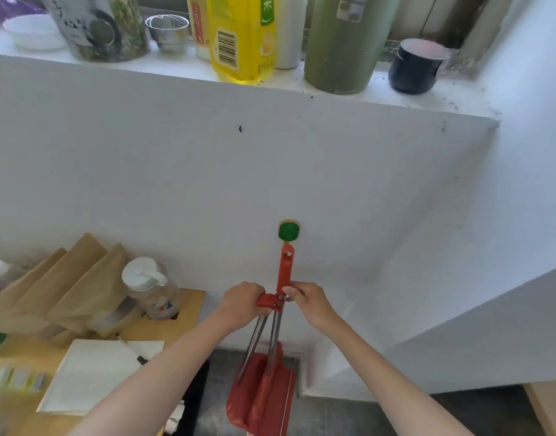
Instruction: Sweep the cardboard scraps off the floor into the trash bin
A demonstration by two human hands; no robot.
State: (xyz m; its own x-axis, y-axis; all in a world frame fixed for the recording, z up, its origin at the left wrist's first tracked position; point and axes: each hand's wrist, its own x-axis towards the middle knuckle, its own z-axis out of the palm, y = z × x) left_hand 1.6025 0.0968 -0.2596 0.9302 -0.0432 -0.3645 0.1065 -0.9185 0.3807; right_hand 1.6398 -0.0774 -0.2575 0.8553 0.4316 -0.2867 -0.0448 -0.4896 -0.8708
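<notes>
Two hands are busy here, seen from the head camera, and the job looks like it is only just beginning. The left hand (243, 302) is wrapping its fingers (254, 291) tight around a short red grip (265, 301). The right hand (306, 302) is curling its fingers (290, 291) around the bottom of a tall red grip (285, 272). The two grips are meeting right between the two sets of fingers.

Just above the fingers, a green knob (288, 231) is sticking out of the white wall (301, 168), close over the top of the tall grip. Two shiny poles (272, 338) are running down from the fingers to a red dustpan (261, 401), which is hanging or standing low by the grey floor (220, 366); I cannot tell which. To the left of the fingers, a counter (188, 298) is carrying brown paper bags (81, 284), a plastic jar (150, 287) and a white sheet (97, 372) with a pen (132, 350) on it.

No cardboard scraps are showing on the small bit of floor below the fingers, and no trash bin is showing either, so I cannot say where they are. I am guessing the person is only getting the sweeping tools in hand. Nothing is looking swept yet. Finding the scraps, sweeping them into the dustpan and tipping them in the bin are all waiting to be done.
</notes>
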